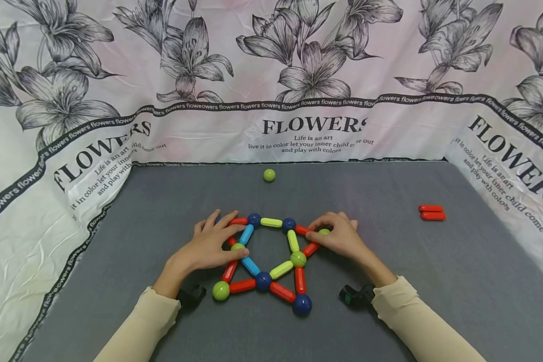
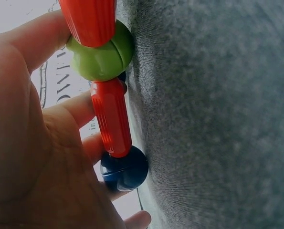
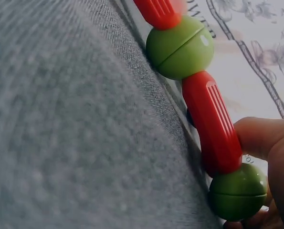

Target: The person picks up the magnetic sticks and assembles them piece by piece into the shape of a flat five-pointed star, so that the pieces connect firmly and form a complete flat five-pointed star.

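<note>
A ball-and-rod frame lies on the grey cloth, with green and blue balls joined by red, blue and yellow-green rods. Its inner ring has five sides, and red rods form triangular points around it. My left hand holds its left point, thumb on a green ball; fingers reach behind a red rod and a blue ball. At the upper right point, my right hand pinches the frame around a red rod and a green ball. The hand partly hides that corner.
A loose green ball sits near the far edge of the grey cloth. Two red rods lie side by side at the right. A flower-printed sheet rises behind and along both sides.
</note>
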A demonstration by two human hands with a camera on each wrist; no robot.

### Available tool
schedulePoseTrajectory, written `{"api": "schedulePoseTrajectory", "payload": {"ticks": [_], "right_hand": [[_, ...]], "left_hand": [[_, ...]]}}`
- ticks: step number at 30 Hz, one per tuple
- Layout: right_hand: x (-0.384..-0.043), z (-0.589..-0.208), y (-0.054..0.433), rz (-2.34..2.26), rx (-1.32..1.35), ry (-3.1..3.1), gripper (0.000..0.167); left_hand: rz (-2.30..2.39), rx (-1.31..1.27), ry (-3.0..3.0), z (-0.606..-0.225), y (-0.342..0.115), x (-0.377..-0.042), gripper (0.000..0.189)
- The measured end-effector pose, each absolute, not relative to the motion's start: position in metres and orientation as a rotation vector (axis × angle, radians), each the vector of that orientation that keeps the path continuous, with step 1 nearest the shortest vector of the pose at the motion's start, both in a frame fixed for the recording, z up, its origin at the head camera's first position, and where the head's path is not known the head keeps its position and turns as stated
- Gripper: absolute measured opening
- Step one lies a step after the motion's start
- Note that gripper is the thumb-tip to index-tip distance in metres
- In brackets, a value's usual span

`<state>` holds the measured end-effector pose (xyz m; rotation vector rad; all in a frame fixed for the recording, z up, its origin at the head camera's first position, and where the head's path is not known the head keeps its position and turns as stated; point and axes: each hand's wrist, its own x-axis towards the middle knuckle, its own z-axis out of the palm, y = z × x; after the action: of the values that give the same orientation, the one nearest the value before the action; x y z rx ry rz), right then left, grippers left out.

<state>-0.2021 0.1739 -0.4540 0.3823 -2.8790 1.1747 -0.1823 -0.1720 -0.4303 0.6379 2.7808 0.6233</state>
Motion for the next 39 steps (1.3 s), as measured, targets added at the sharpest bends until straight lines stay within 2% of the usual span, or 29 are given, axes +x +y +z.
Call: {"api": "schedulePoseTrajectory", "payload": {"ticks": [8, 14, 16, 32, 39], "right_hand": [[-0.207, -0.455, 0.187, 1.318, 0.612, -2.813, 0.015], [-0.214, -0.451, 0.217, 1.354, 0.944, -2.866, 0.042], [-0.216, -0.451, 0.222, 1.318, 0.976, -2.896, 0.045], [-0.213, -0.444, 0.224, 1.234, 0.981, -2.967, 0.032], [-0.215, -0.443, 0.225, 1.171, 0.962, -2.995, 0.032]], "left_hand": [[0.626, 0.647, 2.776, -0.430, -0.173, -0.182, 0.068], [0.620, 0.646, 2.776, -0.429, -0.171, -0.181, 0.067], [0.620, 0.648, 2.776, -0.429, -0.171, -0.181, 0.067], [0.623, 0.635, 2.851, -0.432, -0.171, -0.183, 0.066], [0.665, 0.660, 2.863, -0.429, -0.177, -0.184, 0.068]]}}
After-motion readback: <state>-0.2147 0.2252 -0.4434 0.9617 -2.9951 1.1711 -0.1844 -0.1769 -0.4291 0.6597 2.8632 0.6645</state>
